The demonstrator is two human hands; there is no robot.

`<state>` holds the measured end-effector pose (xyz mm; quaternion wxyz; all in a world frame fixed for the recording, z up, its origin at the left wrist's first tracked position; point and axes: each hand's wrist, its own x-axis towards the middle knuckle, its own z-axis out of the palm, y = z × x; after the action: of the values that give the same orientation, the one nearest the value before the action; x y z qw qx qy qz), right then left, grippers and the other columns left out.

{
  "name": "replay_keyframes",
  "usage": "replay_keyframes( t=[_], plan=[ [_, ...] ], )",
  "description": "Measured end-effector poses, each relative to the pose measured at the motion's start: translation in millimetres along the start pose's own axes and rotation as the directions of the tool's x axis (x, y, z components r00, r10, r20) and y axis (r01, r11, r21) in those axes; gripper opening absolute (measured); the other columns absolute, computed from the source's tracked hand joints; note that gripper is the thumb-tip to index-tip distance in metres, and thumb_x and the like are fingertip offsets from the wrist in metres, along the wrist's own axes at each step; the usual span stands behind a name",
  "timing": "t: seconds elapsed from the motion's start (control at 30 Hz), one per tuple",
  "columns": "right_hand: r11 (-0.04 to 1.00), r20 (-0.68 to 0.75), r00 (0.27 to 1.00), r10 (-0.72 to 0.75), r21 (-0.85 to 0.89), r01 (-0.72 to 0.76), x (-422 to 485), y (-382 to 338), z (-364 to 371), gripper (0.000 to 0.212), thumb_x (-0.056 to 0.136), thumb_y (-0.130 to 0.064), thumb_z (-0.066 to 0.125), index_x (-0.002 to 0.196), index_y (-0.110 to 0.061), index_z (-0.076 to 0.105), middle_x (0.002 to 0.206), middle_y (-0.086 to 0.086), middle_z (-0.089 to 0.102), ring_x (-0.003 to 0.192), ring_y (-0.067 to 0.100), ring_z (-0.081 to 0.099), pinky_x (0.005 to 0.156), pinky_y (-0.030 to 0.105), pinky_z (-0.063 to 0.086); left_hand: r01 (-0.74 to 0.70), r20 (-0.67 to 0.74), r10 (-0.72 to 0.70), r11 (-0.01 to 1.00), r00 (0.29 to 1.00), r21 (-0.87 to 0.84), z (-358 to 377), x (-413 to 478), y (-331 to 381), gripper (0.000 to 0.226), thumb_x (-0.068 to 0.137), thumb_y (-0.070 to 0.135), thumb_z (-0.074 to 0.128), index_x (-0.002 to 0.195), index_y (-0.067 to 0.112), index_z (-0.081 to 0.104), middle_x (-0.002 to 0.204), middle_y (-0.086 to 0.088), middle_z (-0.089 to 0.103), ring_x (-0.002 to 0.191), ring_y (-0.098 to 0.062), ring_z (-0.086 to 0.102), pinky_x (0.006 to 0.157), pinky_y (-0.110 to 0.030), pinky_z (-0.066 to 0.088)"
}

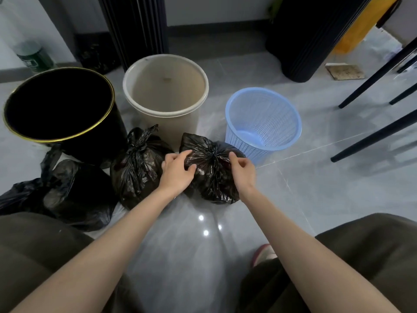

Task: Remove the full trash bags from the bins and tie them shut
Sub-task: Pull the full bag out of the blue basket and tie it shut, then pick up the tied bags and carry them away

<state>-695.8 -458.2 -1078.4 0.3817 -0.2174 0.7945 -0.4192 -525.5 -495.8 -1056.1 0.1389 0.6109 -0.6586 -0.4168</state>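
Three black trash bags lie on the grey floor in front of three bins. The right bag (pixel 212 177) has its top gathered to a tight point. My left hand (pixel 177 171) rests on its left side, fingers curled on the plastic. My right hand (pixel 242 169) touches its right side, fingers loosely bent. The middle bag (pixel 137 170) is knotted, with its ears sticking up. The left bag (pixel 76 195) slumps at the far left. Behind them stand a black bin with a gold rim (pixel 61 105), a beige bin (pixel 165 86) and a blue mesh basket (pixel 262 123), all without liners.
Dark chair legs (pixel 372 75) slant in from the right. A tall black ribbed object (pixel 316 35) and another ribbed column (pixel 137 30) stand at the back wall. A green container (pixel 33 56) sits at the back left. My knees and a pink slipper (pixel 262 254) fill the foreground.
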Motion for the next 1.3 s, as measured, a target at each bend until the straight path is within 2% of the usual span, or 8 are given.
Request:
replay_keyframes(
  t=[0.13, 0.27, 0.47, 0.57, 0.7, 0.93, 1.13, 1.3],
  plan=[
    [0.988, -0.257, 0.961, 0.102, 0.143, -0.066, 19.1, -3.2, -21.5, 0.033, 0.09, -0.028, 0.058, 0.113, -0.011, 0.043, 0.101, 0.007, 0.06, 0.092, 0.026, 0.058, 0.087, 0.032, 0.044, -0.099, -0.101, 0.109, 0.99, 0.989, 0.096, -2.6, -0.5, 16.4, 0.059, 0.089, 0.031, 0.058, 0.142, 0.031, 0.034, 0.131, -0.005, 0.036, 0.126, -0.026, 0.029, 0.102, -0.035, 0.032],
    [0.915, -0.143, 0.959, 0.245, 0.36, -0.18, 43.6, -11.1, -35.7, 0.073, 0.091, -0.026, 0.055, 0.146, -0.023, 0.007, 0.137, 0.014, 0.046, 0.12, 0.029, 0.053, 0.108, 0.042, 0.04, -0.221, -0.177, 0.272, 0.94, 0.946, 0.262, -4.8, 9.5, 27.5, 0.066, 0.088, 0.032, 0.059, 0.145, 0.032, 0.027, 0.14, -0.003, 0.032, 0.125, -0.027, 0.03, 0.097, -0.039, 0.04],
    [0.928, 0.01, 0.985, 0.171, 0.336, -0.164, 71.9, -32.2, -42.9, 0.089, 0.094, -0.021, 0.049, 0.147, -0.031, -0.022, 0.139, 0.006, 0.042, 0.12, 0.025, 0.053, 0.109, 0.042, 0.038, -0.219, -0.144, 0.331, 0.836, 0.933, 0.503, -14.4, 40.2, 34.3, 0.065, 0.093, 0.04, 0.049, 0.149, 0.032, 0.018, 0.159, -0.005, 0.006, 0.144, -0.03, 0.008, 0.112, -0.048, 0.023],
    [0.956, 0.036, 0.986, 0.165, 0.241, -0.169, 91.2, -30.2, -36.7, 0.09, 0.088, -0.024, 0.049, 0.148, -0.032, -0.017, 0.112, -0.003, 0.049, 0.097, 0.014, 0.052, 0.097, 0.031, 0.044, -0.179, -0.125, 0.305, 0.793, 0.944, 0.582, -21.2, 58.4, 33.0, 0.065, 0.094, 0.044, 0.044, 0.15, 0.031, 0.013, 0.16, -0.004, -0.003, 0.146, -0.032, -0.001, 0.117, -0.05, 0.013],
    [0.996, 0.009, 0.998, 0.058, 0.062, -0.058, 91.9, -49.4, -22.5, 0.069, 0.097, -0.021, 0.044, 0.152, -0.021, 0.003, 0.148, 0.009, 0.037, 0.121, 0.021, 0.044, 0.113, 0.044, 0.032, -0.144, -0.081, 0.25, 0.76, 0.965, 0.634, -25.8, 76.9, 33.4, 0.063, 0.096, 0.047, 0.037, 0.15, 0.032, 0.009, 0.159, 0.001, -0.01, 0.145, -0.033, -0.01, 0.117, -0.053, 0.007],
    [0.964, 0.124, 0.989, -0.085, -0.241, 0.113, 105.7, -77.4, -1.5, 0.057, 0.098, -0.023, 0.043, 0.15, -0.017, 0.021, 0.15, 0.009, 0.037, 0.137, 0.029, 0.036, 0.113, 0.04, 0.029, -0.155, -0.084, 0.259, 0.776, 0.962, 0.612, -16.6, 88.5, 37.0, 0.063, 0.096, 0.044, 0.037, 0.15, 0.034, 0.005, 0.159, 0.004, -0.012, 0.143, -0.037, -0.014, 0.112, -0.062, 0.0],
    [0.959, 0.282, 0.957, -0.063, -0.248, 0.137, 108.7, -91.3, 14.2, 0.065, 0.096, -0.015, 0.047, 0.152, -0.02, 0.016, 0.149, 0.008, 0.036, 0.131, 0.027, 0.041, 0.104, 0.036, 0.036, -0.164, -0.066, 0.254, 0.781, 0.965, 0.603, -17.7, 87.9, 39.0, 0.062, 0.098, 0.041, 0.036, 0.15, 0.034, 0.003, 0.158, 0.005, -0.015, 0.144, -0.035, -0.016, 0.112, -0.062, -0.002],
    [0.97, 0.192, 0.98, -0.055, -0.223, 0.098, 89.3, -100.4, 16.8, 0.07, 0.092, -0.009, 0.048, 0.151, -0.021, 0.014, 0.143, 0.015, 0.041, 0.125, 0.031, 0.045, 0.101, 0.039, 0.039, -0.2, -0.028, 0.267, 0.783, 0.963, 0.589, -34.7, 79.2, 41.8, 0.06, 0.099, 0.037, 0.035, 0.15, 0.035, 0.004, 0.159, 0.004, -0.009, 0.145, -0.031, -0.012, 0.116, -0.058, 0.006]
  ],
)
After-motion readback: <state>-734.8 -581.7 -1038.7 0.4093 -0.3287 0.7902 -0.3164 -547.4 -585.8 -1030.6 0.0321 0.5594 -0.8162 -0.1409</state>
